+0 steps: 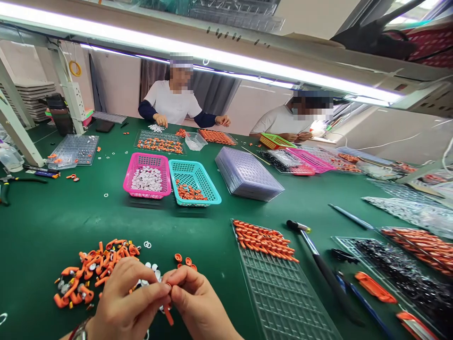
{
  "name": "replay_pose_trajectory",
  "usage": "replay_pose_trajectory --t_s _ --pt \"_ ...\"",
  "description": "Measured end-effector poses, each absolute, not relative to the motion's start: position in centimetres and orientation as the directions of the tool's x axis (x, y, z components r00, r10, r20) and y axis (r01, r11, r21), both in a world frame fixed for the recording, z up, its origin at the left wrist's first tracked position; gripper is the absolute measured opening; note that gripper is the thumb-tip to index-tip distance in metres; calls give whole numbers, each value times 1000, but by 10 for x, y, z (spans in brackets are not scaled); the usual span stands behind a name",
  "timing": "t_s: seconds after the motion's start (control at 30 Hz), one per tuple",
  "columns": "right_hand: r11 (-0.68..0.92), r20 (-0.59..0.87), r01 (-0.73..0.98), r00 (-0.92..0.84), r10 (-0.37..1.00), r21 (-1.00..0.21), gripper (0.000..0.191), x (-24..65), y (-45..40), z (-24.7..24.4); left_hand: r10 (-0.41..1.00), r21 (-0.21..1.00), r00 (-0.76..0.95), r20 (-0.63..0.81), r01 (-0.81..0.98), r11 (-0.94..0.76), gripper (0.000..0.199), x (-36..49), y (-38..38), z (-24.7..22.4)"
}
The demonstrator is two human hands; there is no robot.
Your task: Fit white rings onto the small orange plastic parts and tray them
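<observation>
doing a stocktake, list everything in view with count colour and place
table: one, green, throughout
loose pieces: many, mostly orange, lower left
first basket: one, pink, mid-table
white discs: many, white, inside it
second basket: one, turquoise, beside it
tray stack: one, clear purplish, right of baskets
near tray: one, clear, lower right
hammer: one, black and silver, beside that tray
black parts: many, black, right side
pliers: one pair, dark-handled, left edge
light tubes: two or more, white, overhead
people: two, white tops, far side
far trays: several, clear, far side
held piece: one, orange, bottom centre
left hand: one, bare, holding it
right hand: one, bare, holding it
</observation>
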State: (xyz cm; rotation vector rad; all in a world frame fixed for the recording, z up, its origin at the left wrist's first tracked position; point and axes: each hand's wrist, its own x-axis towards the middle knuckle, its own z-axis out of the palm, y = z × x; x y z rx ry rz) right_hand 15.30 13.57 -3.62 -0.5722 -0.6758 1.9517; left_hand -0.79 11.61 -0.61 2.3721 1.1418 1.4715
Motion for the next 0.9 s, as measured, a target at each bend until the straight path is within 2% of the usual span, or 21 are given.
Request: replay_pose_trajectory --t_s 0.1,0.27,0.37,0.47,0.6,0.73,0.9 --pt "-379 -113 -635 -419 901 -673 22 155 136 -35 728 550 199 656 535 -642 13 -8 117 -8" --pt "-401 -142 -593 -435 889 -698 27 158 137 -31 738 567 317 596 484 -666 21 -11 124 -5" --pt "-417 -149 -553 -463 874 -721 30 160 138 -30 782 647 301 546 442 -622 16 -12 127 -5" --pt "-434 -165 -478 -505 847 -763 31 163 139 -28 815 713 286 505 395 -580 11 -13 128 -4" --pt "-399 -139 -350 -578 804 -848 28 166 139 -25 804 709 310 507 381 -594 11 -14 128 -3" --pt "-377 -97 -382 -582 807 -844 30 162 135 -30 788 711 333 518 344 -613 12 -14 128 -7" --pt "-383 -122 -468 -496 860 -796 31 154 131 -38 796 737 328 509 312 -599 8 -13 129 -11"
